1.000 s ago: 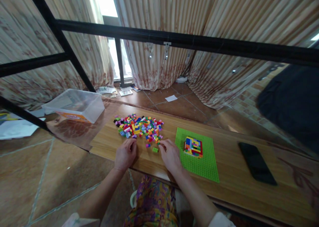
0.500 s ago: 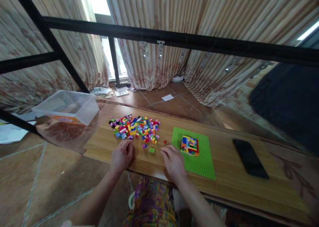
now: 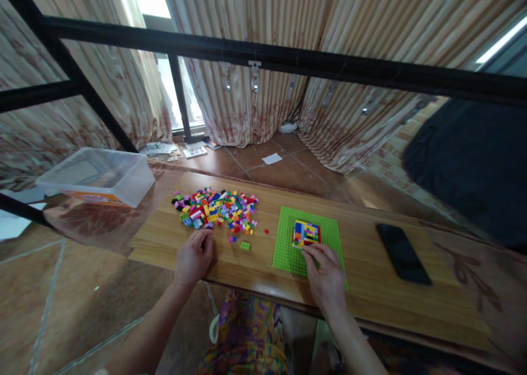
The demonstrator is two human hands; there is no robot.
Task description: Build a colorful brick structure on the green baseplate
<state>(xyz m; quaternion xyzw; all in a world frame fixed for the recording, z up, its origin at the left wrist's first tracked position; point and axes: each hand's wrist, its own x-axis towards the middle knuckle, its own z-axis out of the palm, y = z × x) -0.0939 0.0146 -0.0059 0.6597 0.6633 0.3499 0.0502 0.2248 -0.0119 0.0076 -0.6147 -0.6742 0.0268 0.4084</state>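
My right hand (image 3: 327, 273) is over the green baseplate (image 3: 285, 251), thumb and fingers pinched at the near edge of a low block of multicoloured toy bricks (image 3: 307, 233). Whatever is between those fingertips is too small to make out. My left hand (image 3: 194, 257) rests curled closed on the wooden table, just in front of a pile of loose toy bricks (image 3: 218, 207); the inside of its grip is hidden. Between the hands lie a light green brick (image 3: 245, 246), a small red brick (image 3: 267, 231) and a few purple and blue pieces (image 3: 233, 239).
A black phone (image 3: 403, 253) lies on the right part of the wooden table (image 3: 362, 303). To the left stands a clear plastic box (image 3: 99, 174) with an orange label. A black metal rail (image 3: 263, 59) crosses in front of the curtains (image 3: 263, 12). Papers (image 3: 272, 158) lie on the floor behind.
My right hand has moved right, from beside the baseplate to the near edge of the brick block. My left hand stays by the pile. The view has shifted slightly.
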